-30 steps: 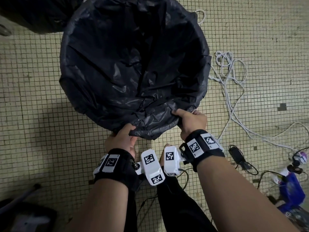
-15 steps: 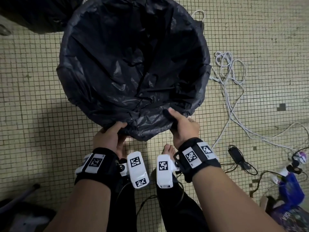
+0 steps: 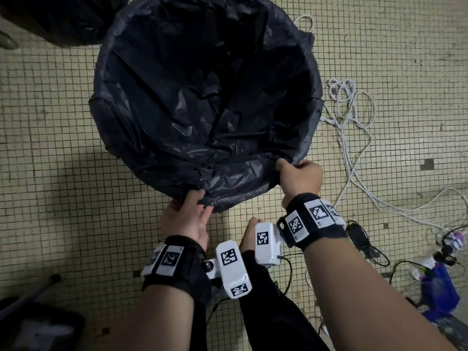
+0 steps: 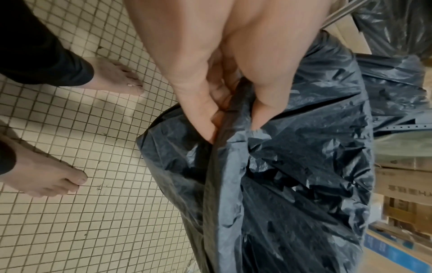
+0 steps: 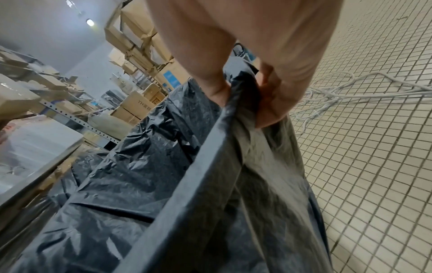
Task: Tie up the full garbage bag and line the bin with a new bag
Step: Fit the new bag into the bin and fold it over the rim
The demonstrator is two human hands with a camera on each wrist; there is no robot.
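A black garbage bag (image 3: 202,102) lines the round bin, its mouth spread wide and folded over the rim; the bin itself is hidden under the plastic. My left hand (image 3: 186,216) pinches the bag's near edge at the bottom of the rim, thumb inside and fingers outside (image 4: 224,103). My right hand (image 3: 298,176) grips the edge further right on the rim, pulling the plastic (image 5: 233,138) down over the outside. Another dark bag (image 3: 58,19) sits at the top left, partly out of view.
Tangled white cables (image 3: 349,115) lie on the tiled floor right of the bin, with a black adapter (image 3: 359,236) and blue items (image 3: 438,287) at the lower right. My bare feet (image 4: 117,77) stand close to the bin. Shelves of cardboard boxes (image 5: 135,105) stand behind it.
My right hand has slid rightward along the rim, stretching the bag's edge. My left hand stays pinching the near edge. The hands are now further apart.
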